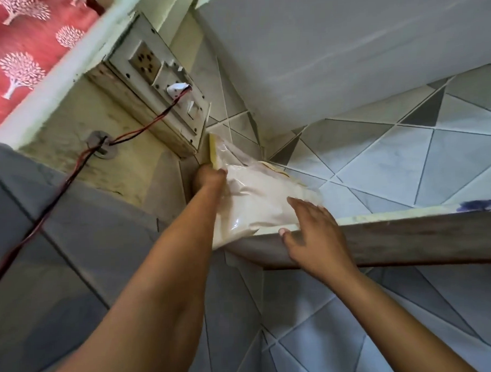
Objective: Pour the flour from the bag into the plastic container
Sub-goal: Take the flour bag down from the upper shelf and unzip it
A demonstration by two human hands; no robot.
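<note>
Reaching upward, the person's right hand (314, 236) lies nearest. Its fingers are straight and spread, flat against the lower right side of the clear plastic bag of white flour (256, 196), and the thumb is at the front edge of the grey stone shelf (407, 235). It probably supports the soft bag so it does not slide off.

Further up, the left hand (209, 177) holds the bag's upper left side with curled fingers, likely to pull it off the shelf. The bag lies tilted on the shelf corner, with one end hanging over the edge. The plastic container is not in view, so pouring is not yet begun.

Behind is the grey triangle-pattern tiled wall (404, 158), then a white switchboard (157, 86) with red and black wires (142, 128).
</note>
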